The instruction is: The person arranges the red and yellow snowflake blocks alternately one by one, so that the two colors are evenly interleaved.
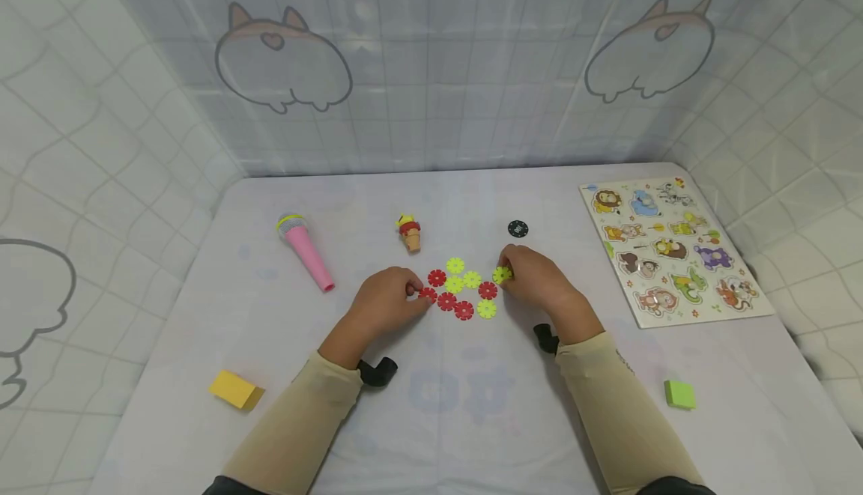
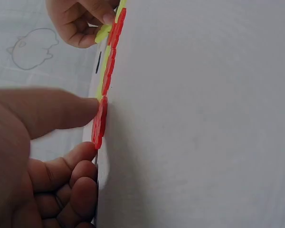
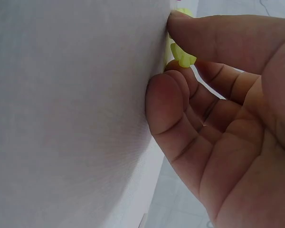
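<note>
Red disc (image 1: 428,293) sits at the left end of the flake cluster (image 1: 461,291), pinched by the left hand (image 1: 386,302); left wrist view shows it edge-on (image 2: 99,122), thumb (image 2: 61,111) on one side, curled fingers (image 2: 66,166) on the other. Green disc (image 1: 501,275) at the right end of the cluster, held by the right hand (image 1: 536,279); right wrist view shows it (image 3: 183,54) clamped between thumb tip (image 3: 199,31) and curled fingers (image 3: 168,102).

No readable writing on anything. Discs are flat plastic, notched like gears, red and lime, lying on the table between the two sets of fingertips, some touching. The wrist views show only edges and fingers pressed to the white cloth (image 2: 204,118); left wrist also catches the right hand (image 2: 83,21) at the far end of the row. The head view alone shows the layout.

Beyond the fingertips: black round chip (image 1: 517,229), small ice-cream-cone figure (image 1: 408,232). Well left of the left hand: pink toy mic (image 1: 305,250) with a grey head. Right of the right hand: animal puzzle board (image 1: 673,249), cartoon pieces. Near the sleeves: yellow block (image 1: 235,390) left, green block (image 1: 679,394) right. Walls: tiled fabric with cartoon outlines.
</note>
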{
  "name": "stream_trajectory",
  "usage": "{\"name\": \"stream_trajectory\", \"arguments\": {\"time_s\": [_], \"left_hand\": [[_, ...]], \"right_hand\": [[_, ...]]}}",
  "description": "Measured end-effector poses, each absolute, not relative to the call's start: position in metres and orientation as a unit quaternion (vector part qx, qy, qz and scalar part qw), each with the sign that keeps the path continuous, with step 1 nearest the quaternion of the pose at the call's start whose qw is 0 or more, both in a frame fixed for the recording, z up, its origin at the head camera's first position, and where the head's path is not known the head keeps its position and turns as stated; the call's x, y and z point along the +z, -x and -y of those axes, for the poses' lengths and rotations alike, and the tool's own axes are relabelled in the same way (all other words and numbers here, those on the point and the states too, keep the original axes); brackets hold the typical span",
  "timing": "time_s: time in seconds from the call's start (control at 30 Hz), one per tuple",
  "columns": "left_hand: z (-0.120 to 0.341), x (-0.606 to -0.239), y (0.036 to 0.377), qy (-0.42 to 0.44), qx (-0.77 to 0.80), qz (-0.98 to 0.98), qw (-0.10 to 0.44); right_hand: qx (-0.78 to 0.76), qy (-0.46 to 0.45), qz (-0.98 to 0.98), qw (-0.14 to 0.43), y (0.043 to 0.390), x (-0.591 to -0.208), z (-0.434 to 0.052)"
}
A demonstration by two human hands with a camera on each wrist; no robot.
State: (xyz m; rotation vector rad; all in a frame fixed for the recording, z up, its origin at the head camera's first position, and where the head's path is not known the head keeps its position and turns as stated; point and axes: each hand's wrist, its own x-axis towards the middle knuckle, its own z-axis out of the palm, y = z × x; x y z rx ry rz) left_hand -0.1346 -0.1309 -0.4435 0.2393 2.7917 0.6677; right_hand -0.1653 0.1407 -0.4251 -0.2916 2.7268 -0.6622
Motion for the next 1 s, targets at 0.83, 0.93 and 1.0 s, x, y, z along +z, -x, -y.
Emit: {"name": "stream_trajectory", "arguments": {"time_s": [0.83, 0.93, 1.0], "left_hand": [[0.147, -0.432, 0.134, -0.073, 0.417, -0.895, 0.142], [0.154, -0.429, 0.125, -0.057, 0.464, -0.872, 0.147], [0.157, -0.428, 0.117, -0.051, 0.479, -0.863, 0.15]], "right_hand": [[-0.271, 0.116, -0.947, 0.128, 0.168, -0.422, -0.157], [-0.278, 0.115, -0.946, 0.125, 0.166, -0.418, -0.161], [-0.289, 0.113, -0.943, 0.119, 0.163, -0.413, -0.166]]}}
